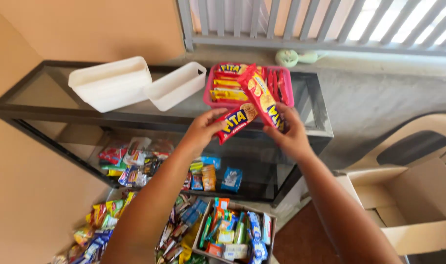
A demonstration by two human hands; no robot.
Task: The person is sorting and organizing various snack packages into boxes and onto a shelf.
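Note:
My left hand (202, 129) grips a red and yellow cracker packet (234, 122) by its lower end. A second, longer cracker packet (263, 100) is held in my right hand (291, 132) and slants up toward a pink basket (290, 84). The two packets cross just in front of that basket, which stands on the glass top of a black display counter (47, 111) and holds several more red and yellow packets (228, 83). Both hands hover over the counter's near edge.
Two white plastic bins (110, 83) (176, 85) sit left of the pink basket. Snack packets fill the shelves below, and a small box of sweets (235, 232) stands lower down. An open cardboard box (408, 205) is at the right. A small green fan (289, 57) rests on the ledge behind.

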